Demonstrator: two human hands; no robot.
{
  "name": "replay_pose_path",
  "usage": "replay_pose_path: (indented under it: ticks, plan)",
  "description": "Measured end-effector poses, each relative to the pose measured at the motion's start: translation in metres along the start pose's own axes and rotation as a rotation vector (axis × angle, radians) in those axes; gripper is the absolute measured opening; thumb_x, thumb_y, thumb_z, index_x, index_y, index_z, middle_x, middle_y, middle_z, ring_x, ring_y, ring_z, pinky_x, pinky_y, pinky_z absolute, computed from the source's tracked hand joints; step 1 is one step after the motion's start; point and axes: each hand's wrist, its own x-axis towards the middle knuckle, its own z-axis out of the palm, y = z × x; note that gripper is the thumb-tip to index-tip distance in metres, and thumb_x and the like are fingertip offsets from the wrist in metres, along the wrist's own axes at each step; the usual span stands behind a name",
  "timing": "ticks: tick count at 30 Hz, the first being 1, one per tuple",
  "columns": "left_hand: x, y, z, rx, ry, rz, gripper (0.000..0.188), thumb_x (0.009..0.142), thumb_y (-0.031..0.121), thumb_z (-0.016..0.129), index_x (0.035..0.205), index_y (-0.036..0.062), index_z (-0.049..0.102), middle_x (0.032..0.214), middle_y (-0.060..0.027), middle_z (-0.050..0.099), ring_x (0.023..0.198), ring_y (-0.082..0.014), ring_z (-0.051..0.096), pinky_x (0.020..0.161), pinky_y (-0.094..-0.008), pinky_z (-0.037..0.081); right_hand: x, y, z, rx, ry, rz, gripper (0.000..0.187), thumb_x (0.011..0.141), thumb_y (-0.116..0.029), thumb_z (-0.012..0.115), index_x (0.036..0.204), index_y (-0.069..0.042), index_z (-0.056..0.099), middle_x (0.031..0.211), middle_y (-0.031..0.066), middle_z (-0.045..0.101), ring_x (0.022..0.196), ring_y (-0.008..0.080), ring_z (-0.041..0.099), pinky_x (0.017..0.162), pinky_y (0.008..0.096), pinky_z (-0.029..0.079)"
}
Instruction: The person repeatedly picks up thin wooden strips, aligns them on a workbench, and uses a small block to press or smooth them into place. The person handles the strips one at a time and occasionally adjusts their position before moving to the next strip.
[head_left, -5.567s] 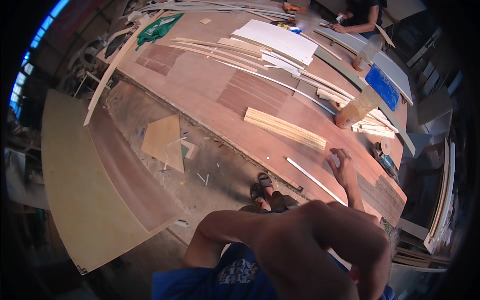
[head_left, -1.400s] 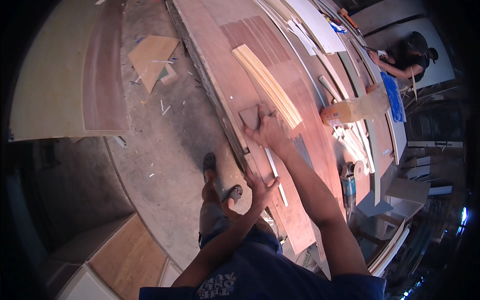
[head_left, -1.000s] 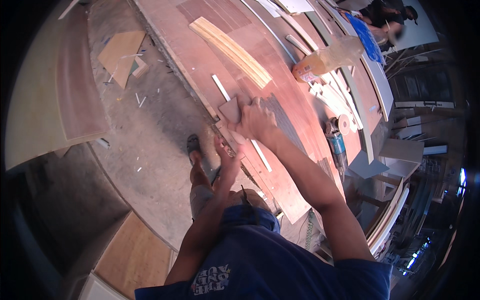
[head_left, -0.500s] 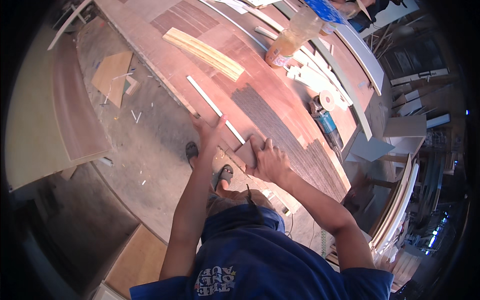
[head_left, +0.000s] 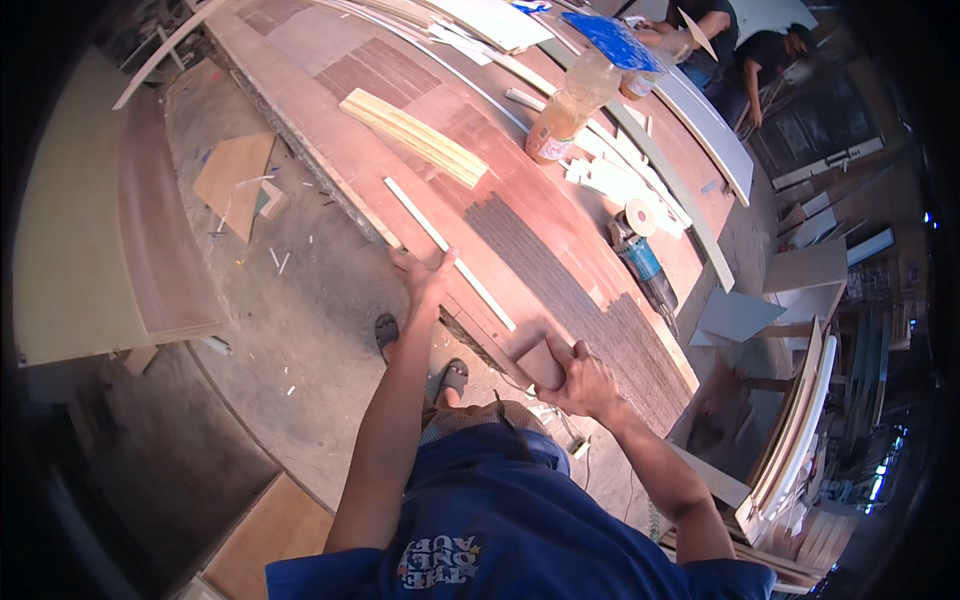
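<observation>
Rubbing seems to be the step in hand, with the flat tan piece (head_left: 540, 366) worked along the thin white strip (head_left: 484, 295) that is laid near the edge of the desk (head_left: 340, 160). The tan piece is gripped between the thumb and closed fingers of the right hand (head_left: 588, 378), and is held just beyond the lower end of the strip, apparently clear of it. The fingers of the left hand (head_left: 425, 282) are spread at the desk's edge beside the middle of the strip, and its thumb appears to be rested against it; how firmly cannot be told.

For a good pass, the tan piece should be kept flat and its pressure even, and should be eased at the strip's ends so that the corners are not rounded or snapped. The strip should be steadied close to the rubbed stretch, with the left thumb kept out of the path.

Compared with half a second ago, when the strip's lower end was met by the tan piece, that end is now left exposed, as the right hand has been carried past it. The left hand is kept beside the strip's middle.
</observation>
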Motion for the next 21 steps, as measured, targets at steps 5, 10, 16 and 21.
replay_pose_path:
  ticks: [5, 10, 16, 21]
  plan:
    - [0.001, -0.003, 0.001, -0.074, 0.014, 0.109, 0.142, 0.081, 0.042, 0.095, 0.169, -0.0028, -0.007, 0.17, -0.0366, 0.009, 0.16, -0.0476, 0.018, 0.131, -0.0546, 0.025, 0.046, -0.044, -0.007, -0.057, 0.102, -0.14, 0.103, 0.08, -0.061, 0.079, 0.165, -0.015, 0.044, 0.122, 0.0363, 0.062, 0.099, 0.0561, 0.073, 0.09, 0.0601, 0.062]
    - [0.002, -0.002, -0.006, -0.065, 0.003, 0.051, 0.133, 0.088, 0.049, 0.087, 0.17, -0.0018, -0.005, 0.173, -0.0334, 0.006, 0.162, -0.0457, 0.016, 0.131, -0.0541, 0.025, 0.098, -0.075, -0.016, -0.087, 0.078, -0.133, 0.105, 0.081, -0.064, 0.078, 0.166, -0.014, 0.042, 0.125, 0.0365, 0.062, 0.103, 0.0557, 0.073, 0.089, 0.0611, 0.061]
    - [-0.003, -0.001, -0.028, -0.408, -0.063, -0.132, 0.098, 0.108, 0.047, 0.063, 0.172, 0.0011, 0.005, 0.178, -0.0263, 0.008, 0.164, -0.0389, 0.019, 0.132, -0.0481, 0.024, 0.152, -0.11, -0.042, -0.086, 0.043, -0.15, 0.109, 0.081, -0.066, 0.078, 0.167, -0.012, 0.039, 0.13, 0.0398, 0.06, 0.106, 0.0567, 0.072, 0.089, 0.061, 0.061]
    - [-0.014, -0.017, -0.031, -0.384, -0.146, -0.063, 0.09, 0.108, 0.029, 0.063, 0.172, -0.0003, 0.006, 0.177, -0.0242, 0.015, 0.161, -0.0357, 0.024, 0.131, -0.0454, 0.025, 0.201, -0.152, -0.062, -0.154, 0.011, -0.142, 0.109, 0.088, -0.079, 0.065, 0.167, -0.011, 0.035, 0.141, 0.0393, 0.055, 0.116, 0.0537, 0.071, 0.092, 0.0588, 0.062]
